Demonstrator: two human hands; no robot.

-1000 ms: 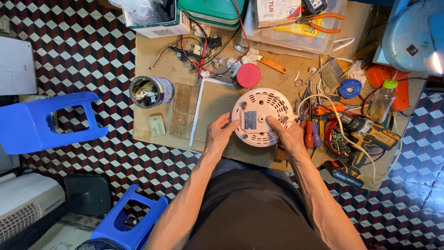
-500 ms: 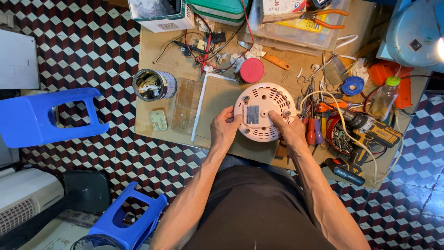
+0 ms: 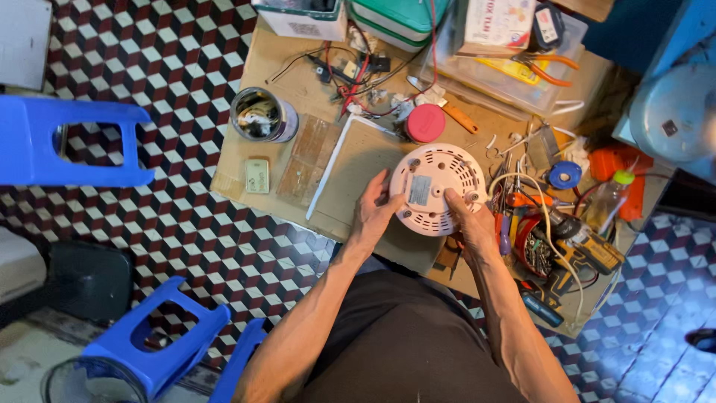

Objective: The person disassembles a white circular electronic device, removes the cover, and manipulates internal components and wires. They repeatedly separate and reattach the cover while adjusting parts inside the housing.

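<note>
Left hand (image 3: 375, 213) and right hand (image 3: 468, 221) clasp the round white appliance base (image 3: 436, 186), red lid (image 3: 426, 123) and tools (image 3: 522, 216) crowding close.

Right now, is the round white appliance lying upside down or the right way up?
Upside down, apparently: the round white appliance shows vent slots, screw holes and a label. Left hand and right hand grip its edges.
</note>
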